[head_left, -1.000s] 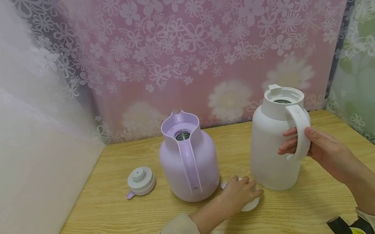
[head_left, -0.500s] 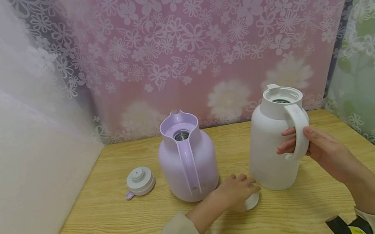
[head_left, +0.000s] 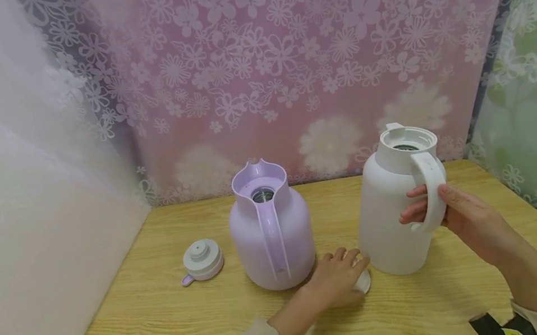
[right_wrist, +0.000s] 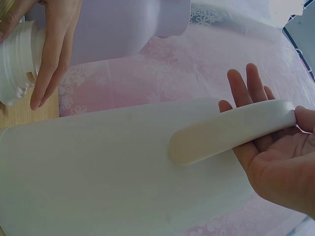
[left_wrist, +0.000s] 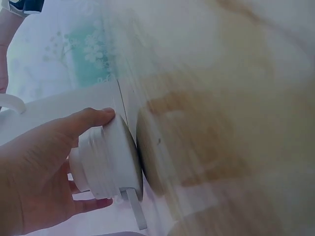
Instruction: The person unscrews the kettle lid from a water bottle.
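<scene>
My left hand holds a white jug lid low at the table, between the two vacuum jugs. In the left wrist view the thumb lies on the lid's wide rim, the fingers are at its opposite side, and a small tab sticks out. My right hand holds the handle of the white vacuum jug, fingers passed through the loop and thumb on its outer side. That jug stands upright with its mouth uncovered. Left of it is a lilac vacuum jug, also uncovered, its handle toward me.
A grey-white lid with a lilac tab lies on the wooden table, left of the lilac jug. Behind the table hangs a pink flowered curtain; pale sheets flank both sides.
My left hand has shifted slightly left, and less of the white lid shows beneath it in the head view. The right hand and both jugs keep their places.
</scene>
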Available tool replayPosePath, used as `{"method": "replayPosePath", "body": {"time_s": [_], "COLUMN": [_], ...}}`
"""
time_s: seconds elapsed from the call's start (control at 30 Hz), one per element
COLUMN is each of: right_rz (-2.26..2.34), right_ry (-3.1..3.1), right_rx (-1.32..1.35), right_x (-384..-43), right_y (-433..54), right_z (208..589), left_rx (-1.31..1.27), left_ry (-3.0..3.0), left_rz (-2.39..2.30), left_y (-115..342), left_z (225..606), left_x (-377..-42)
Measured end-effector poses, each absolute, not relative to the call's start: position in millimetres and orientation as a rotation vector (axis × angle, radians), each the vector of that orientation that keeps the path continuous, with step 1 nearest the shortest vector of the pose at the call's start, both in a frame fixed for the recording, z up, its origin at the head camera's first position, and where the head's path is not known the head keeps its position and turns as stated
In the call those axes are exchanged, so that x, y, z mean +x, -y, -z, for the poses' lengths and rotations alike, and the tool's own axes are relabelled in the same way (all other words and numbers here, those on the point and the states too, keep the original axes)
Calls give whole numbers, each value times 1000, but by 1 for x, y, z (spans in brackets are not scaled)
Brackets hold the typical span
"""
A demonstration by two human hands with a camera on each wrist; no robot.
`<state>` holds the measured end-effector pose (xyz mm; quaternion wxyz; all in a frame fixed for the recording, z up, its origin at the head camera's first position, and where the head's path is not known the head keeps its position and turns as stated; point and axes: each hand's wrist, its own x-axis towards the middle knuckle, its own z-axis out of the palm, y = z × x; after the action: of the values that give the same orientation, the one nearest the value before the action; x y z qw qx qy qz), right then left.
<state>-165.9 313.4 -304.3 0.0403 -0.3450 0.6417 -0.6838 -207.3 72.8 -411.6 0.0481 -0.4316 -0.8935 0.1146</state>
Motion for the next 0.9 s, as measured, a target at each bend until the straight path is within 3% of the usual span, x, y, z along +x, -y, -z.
{"method": "replayPosePath", "body": {"time_s": [0.6,0.9], "right_rz": [2110,1979], "right_ry": [-1930,-2356], "right_rx": [-1133,-1028], "right_x": [-166,-157], "right_y": [-314,-320], "right_z": [306,301], "left_rx": [-1246,-1248], "left_ry": [2756,2707], "left_rz": [-337,-322], "left_y": [-77,-80], "left_z": [410,404], "left_x": [-202,-202]}}
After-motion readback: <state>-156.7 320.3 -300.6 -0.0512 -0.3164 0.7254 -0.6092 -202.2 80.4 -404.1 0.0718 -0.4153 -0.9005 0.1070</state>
